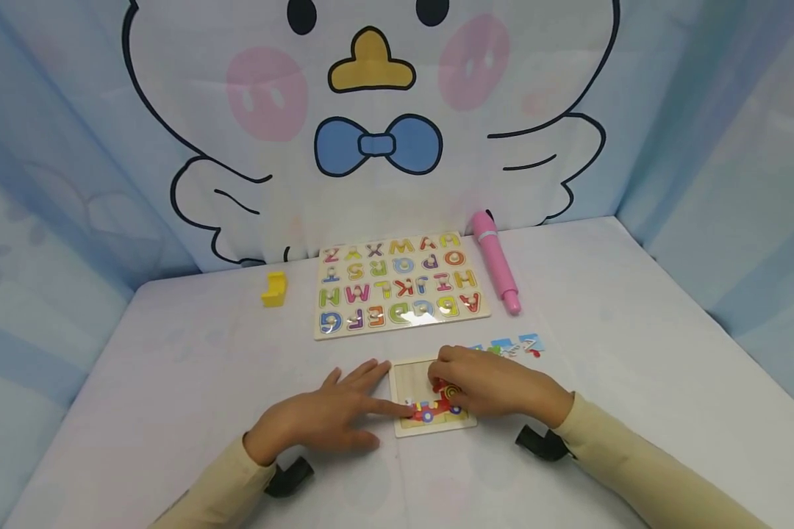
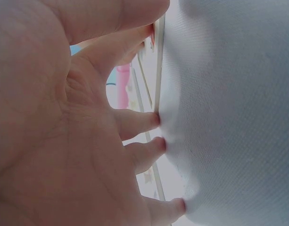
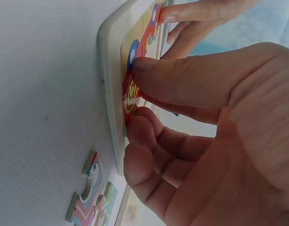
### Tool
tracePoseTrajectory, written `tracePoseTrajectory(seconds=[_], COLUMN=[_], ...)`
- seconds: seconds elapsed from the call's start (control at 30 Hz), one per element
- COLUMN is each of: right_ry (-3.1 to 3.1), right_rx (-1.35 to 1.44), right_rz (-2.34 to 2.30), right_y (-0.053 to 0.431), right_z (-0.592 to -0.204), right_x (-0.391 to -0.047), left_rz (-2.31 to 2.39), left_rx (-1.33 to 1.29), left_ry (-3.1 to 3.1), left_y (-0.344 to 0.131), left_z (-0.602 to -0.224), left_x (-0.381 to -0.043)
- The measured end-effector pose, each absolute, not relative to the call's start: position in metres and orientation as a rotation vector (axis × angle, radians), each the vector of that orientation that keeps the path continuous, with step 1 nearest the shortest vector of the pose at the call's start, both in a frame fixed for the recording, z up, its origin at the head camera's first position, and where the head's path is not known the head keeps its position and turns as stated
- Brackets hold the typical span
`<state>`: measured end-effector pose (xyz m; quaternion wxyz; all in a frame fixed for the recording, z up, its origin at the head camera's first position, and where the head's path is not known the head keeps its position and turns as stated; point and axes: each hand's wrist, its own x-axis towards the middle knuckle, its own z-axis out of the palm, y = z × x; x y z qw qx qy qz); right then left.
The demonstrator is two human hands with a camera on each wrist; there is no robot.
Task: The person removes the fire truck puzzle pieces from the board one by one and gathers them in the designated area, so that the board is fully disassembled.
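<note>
A small wooden puzzle tray (image 1: pixel 410 376) lies flat, its lower part filled with pieces picturing a red vehicle with blue wheels. My left hand (image 1: pixel 324 417) is spread beside it, the index fingertip pressing the left end of the picture. In the left wrist view, other fingertips of the left hand (image 2: pixel 64 117) touch the cloth and the tray's edge. Over the tray's right side, my right hand (image 1: pixel 496 378) curls its fingers and pinches a puzzle piece (image 3: pixel 130 96) with a yellow spiral. Its thumb lies on the picture near a blue wheel; the fingers partly hide the piece.
Several loose puzzle pieces (image 1: pixel 531 342) lie just behind the right hand. Farther back are a wooden alphabet board (image 1: pixel 402 283), a pink pen-shaped stick (image 1: pixel 499 264) and a yellow block (image 1: pixel 274 289). A printed curtain (image 1: pixel 377 198) closes off the table's back.
</note>
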<state>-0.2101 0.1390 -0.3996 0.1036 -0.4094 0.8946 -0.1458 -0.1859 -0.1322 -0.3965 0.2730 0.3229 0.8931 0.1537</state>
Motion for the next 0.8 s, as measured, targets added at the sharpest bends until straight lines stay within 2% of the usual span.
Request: tracePoseTrajectory(seconds=[0.37,0.8], right_ry=[2.602,2.663], right_rx=[-1.102,-1.121], right_rz=[-0.474,-0.428], right_y=[0.1379,0.1386], right_z=[-0.3999,-0.402], right_x=[-0.2101,-0.2092], left_rz=[0.399,0.405], left_rx=[0.874,0.881], left_ry=[2.406,2.406], left_y=[-0.1324,-0.1321], left_z=[-0.3971,-0.3977], left_x=[-0.1868,-0.187])
